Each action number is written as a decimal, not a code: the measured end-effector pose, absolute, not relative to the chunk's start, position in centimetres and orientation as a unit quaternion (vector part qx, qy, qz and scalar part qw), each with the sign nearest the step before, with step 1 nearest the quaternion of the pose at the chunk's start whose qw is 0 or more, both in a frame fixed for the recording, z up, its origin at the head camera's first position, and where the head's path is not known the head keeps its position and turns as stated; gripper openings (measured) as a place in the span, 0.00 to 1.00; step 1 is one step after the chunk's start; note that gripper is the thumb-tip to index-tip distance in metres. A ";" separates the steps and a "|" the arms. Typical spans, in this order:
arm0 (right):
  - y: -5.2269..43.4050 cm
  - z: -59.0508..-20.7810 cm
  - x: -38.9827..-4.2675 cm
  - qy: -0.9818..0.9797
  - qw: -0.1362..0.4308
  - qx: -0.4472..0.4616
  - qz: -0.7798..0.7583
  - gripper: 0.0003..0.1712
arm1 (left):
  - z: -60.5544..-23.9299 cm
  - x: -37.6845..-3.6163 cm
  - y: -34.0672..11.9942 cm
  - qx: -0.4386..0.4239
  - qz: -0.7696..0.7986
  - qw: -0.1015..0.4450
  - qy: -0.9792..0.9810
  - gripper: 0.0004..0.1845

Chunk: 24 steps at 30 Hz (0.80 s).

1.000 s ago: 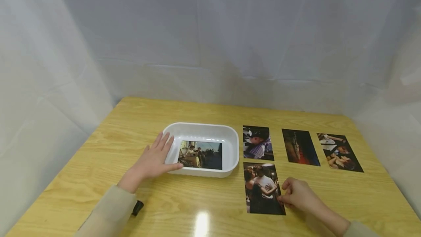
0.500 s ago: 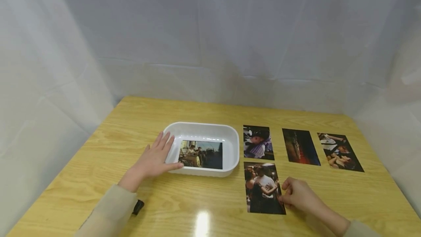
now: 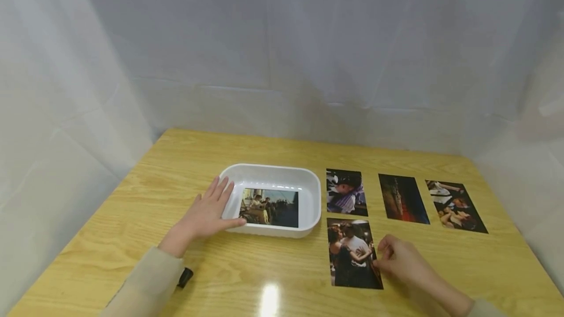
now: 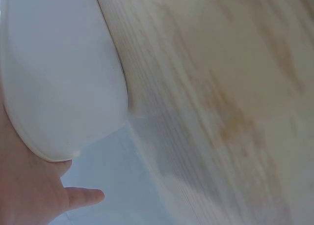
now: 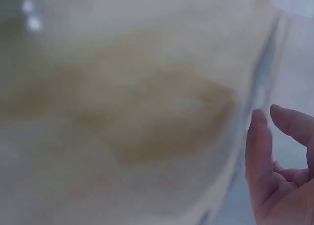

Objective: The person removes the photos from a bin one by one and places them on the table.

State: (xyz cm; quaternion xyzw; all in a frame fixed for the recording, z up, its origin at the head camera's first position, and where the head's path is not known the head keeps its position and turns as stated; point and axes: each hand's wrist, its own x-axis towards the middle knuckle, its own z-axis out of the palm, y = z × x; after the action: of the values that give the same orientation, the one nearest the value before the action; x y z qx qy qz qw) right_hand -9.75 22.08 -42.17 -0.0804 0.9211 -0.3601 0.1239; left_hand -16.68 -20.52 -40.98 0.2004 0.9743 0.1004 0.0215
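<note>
My left hand rests with spread fingers on the left end of a white tray, its thumb lying over the near rim. A photo of people beside water lies flat inside. In the left wrist view, the fingers reach past the rim of the tray. At the right, my right hand is low over the table, fingertips right at the right edge of a photo of a dancing couple, which lies flat. The right wrist view shows a small gap between the thumb and forefinger of this hand.
Behind the couple photo lies a photo with a purple-striped figure. Farther right are a dark red-and-blue photo and another photo of people. A small black object sits beside my left sleeve. White sheeting surrounds the wooden table.
My right fingertips have shifted very slightly at the edge of the couple photo. The left hand, the tray and all the photos stay where they were.
</note>
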 end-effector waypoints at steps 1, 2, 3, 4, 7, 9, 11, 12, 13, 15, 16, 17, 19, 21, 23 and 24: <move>22.1 -41.8 -10.0 0.926 0.109 -0.088 -0.351 0.15 | -40.9 -16.7 -20.5 0.200 0.101 0.022 0.974 0.54; 22.0 -41.4 -10.2 0.929 0.096 -0.097 -0.343 0.15 | -40.9 -16.6 -20.5 0.200 0.101 0.022 0.974 0.53; 22.0 -41.0 -10.4 0.929 0.090 -0.103 -0.344 0.16 | -40.9 -16.6 -20.5 0.199 0.101 0.022 0.974 0.53; 21.9 -40.5 -10.7 0.930 0.084 -0.110 -0.342 0.16 | -40.9 -16.6 -20.5 0.199 0.100 0.022 0.975 0.53; 21.5 -39.3 -11.4 0.930 0.075 -0.122 -0.339 0.18 | -40.9 -16.6 -20.4 0.200 0.101 0.022 0.974 0.53; 21.2 -38.5 -11.9 0.929 0.069 -0.127 -0.339 0.19 | -41.0 -16.6 -20.4 0.201 0.102 0.020 0.974 0.54; 20.6 -38.0 -12.4 0.931 0.060 -0.129 -0.335 0.20 | -41.1 -16.7 -20.4 0.200 0.103 0.019 0.974 0.54; 20.2 -37.8 -12.6 0.932 0.052 -0.131 -0.334 0.20 | -41.2 -16.7 -20.4 0.201 0.103 0.018 0.974 0.54; 19.9 -37.6 -12.8 0.933 0.046 -0.134 -0.332 0.20 | -41.2 -16.7 -20.4 0.200 0.104 0.018 0.974 0.54; 19.1 -37.4 -13.4 0.933 0.033 -0.140 -0.330 0.20 | -41.2 -16.6 -20.4 0.199 0.106 0.018 0.974 0.54; 18.7 -37.4 -13.7 0.933 0.025 -0.144 -0.329 0.19 | -41.2 -16.6 -20.4 0.199 0.107 0.019 0.974 0.54; 18.3 -37.5 -14.0 0.932 0.019 -0.150 -0.328 0.19 | -41.1 -16.6 -20.3 0.198 0.108 0.020 0.974 0.54; 17.4 -37.5 -14.7 0.931 0.013 -0.157 -0.330 0.18 | -41.0 -16.5 -20.3 0.198 0.111 0.020 0.974 0.54; 16.4 -37.5 -15.4 0.926 0.011 -0.165 -0.339 0.19 | -41.0 -16.5 -20.3 0.198 0.113 0.018 0.973 0.54; 15.3 -37.4 -16.1 0.922 0.014 -0.169 -0.349 0.20 | -41.0 -16.6 -20.3 0.199 0.110 0.015 0.974 0.54; 14.8 -37.4 -16.4 0.919 0.016 -0.171 -0.355 0.21 | -41.0 -16.6 -20.3 0.199 0.109 0.014 0.974 0.54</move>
State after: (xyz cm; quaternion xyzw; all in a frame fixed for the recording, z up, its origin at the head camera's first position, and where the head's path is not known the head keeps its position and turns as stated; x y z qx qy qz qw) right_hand -16.44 14.79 -37.37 -0.1707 0.9190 -0.3549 0.0155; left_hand -16.61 -20.31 -41.04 0.1995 0.9738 0.1087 0.0137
